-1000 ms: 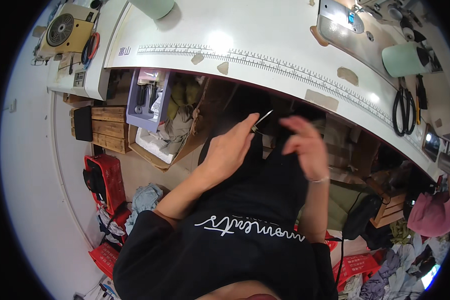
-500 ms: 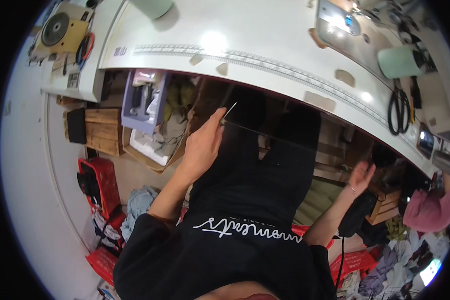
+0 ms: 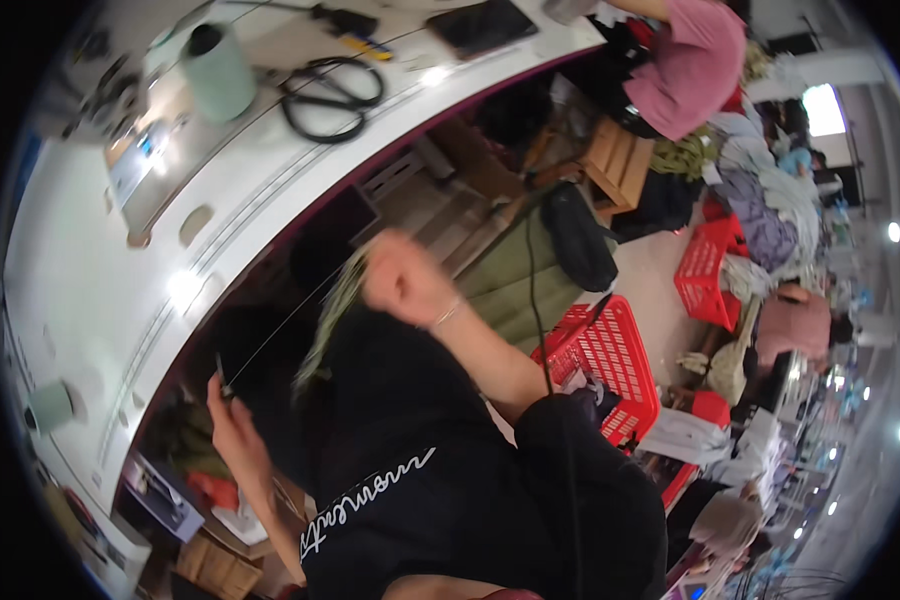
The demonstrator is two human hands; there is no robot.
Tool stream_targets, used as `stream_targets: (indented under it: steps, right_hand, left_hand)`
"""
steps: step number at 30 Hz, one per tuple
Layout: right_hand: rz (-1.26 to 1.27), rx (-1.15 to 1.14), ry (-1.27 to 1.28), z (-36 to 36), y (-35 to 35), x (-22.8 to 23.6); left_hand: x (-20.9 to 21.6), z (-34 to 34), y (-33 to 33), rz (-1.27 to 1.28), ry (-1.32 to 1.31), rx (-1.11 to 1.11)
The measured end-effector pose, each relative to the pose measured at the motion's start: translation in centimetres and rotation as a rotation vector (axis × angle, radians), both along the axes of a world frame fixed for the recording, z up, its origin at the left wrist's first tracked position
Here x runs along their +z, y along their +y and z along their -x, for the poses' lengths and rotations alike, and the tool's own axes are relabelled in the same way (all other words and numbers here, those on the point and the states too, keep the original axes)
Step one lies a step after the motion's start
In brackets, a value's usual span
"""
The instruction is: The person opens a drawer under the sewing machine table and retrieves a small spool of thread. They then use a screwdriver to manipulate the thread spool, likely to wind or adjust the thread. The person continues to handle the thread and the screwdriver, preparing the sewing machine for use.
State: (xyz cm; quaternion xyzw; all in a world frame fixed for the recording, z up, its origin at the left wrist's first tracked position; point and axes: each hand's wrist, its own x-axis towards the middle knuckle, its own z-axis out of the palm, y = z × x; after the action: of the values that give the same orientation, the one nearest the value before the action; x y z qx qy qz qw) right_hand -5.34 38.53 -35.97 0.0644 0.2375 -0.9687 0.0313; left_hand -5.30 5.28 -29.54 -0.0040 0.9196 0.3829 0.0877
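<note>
My left hand (image 3: 236, 430) is closed around a small pointed metal tool (image 3: 221, 372) below the white table's edge. What kind of tool it is cannot be made out. A thin, taut thread (image 3: 282, 330) stretches from beside that tool up toward my right hand (image 3: 407, 280). The right hand, smeared by motion, is closed on a bundle of pale green threads (image 3: 332, 312), whose loose ends trail down over my dark clothing. Where the single thread ends is hidden in the dark under the table.
On the white table (image 3: 70, 270) lie black scissors (image 3: 315, 125), a phone (image 3: 482, 30) and a pale green thread cone (image 3: 217, 80). A red basket (image 3: 625, 365) stands close by my right arm. A black cable (image 3: 538, 310) hangs there. Another person in pink (image 3: 692, 70) sits farther along.
The view has swung to the right. My right hand, blurred and without visible threads before, now holds the pale green bundle. My left hand still grips the pointed tool.
</note>
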Motion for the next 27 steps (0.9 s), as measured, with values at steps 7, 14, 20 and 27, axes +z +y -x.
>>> stream_targets:
  steps: [7, 14, 20, 27]
  right_hand:
    - [-0.471, -0.681, -0.281, -2.1, 10.7, -1.1]
    - [-0.955, 0.592, 0.234, -0.2, -6.8, 3.4]
    - [0.326, -0.005, 0.012, -3.3, 2.0, -3.6]
    - [-0.180, -0.763, -0.256, -5.3, 13.1, -5.9]
  left_hand:
    - [-1.0, 1.0, 2.5, -0.028, 0.080, -0.119]
    - [1.6, 1.9, 8.6, -0.014, 0.136, -0.380]
    - [0.2, 3.4, 5.1, -0.015, 0.103, -0.259]
    - [-0.5, 3.2, 3.5, 0.038, 0.078, -0.190]
